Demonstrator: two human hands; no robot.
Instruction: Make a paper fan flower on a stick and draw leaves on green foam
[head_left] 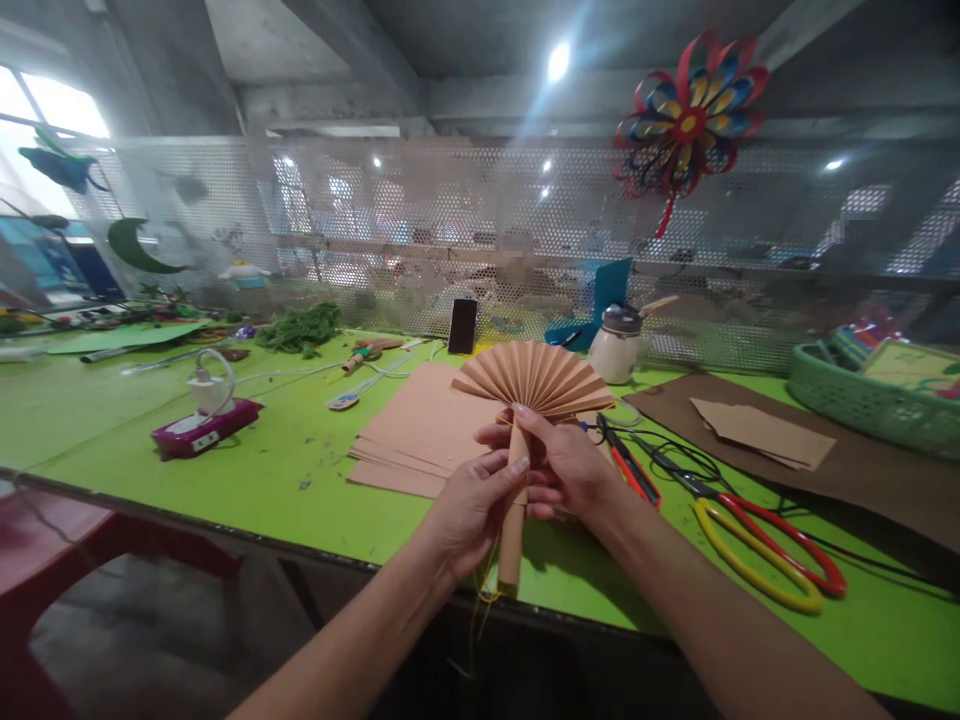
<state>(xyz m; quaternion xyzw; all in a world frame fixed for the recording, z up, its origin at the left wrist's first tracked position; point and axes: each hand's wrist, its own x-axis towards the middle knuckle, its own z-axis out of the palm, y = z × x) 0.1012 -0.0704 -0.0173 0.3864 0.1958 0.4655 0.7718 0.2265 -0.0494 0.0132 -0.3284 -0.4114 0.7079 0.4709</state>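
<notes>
A pleated brown paper fan (536,378) is spread in a half circle above my hands, on top of a rolled paper handle (511,545). My left hand (476,510) grips the handle around its middle, thumb along the front. Higher up, my right hand (574,460) is closed on the fan's base where the pleats meet the handle, its thumb pressed there. Thin yellow string (487,597) dangles by the handle's lower end. Behind the fan lies a stack of brown paper sheets (412,430) on the green table.
To the right lie scissors (750,540) with red and yellow handles, a red utility knife (634,470) and dark cardboard (750,400). A lidded jar (615,345), a phone (463,325), a purple power strip (206,428) and a green basket (870,390) stand around. The table's front edge runs below my hands.
</notes>
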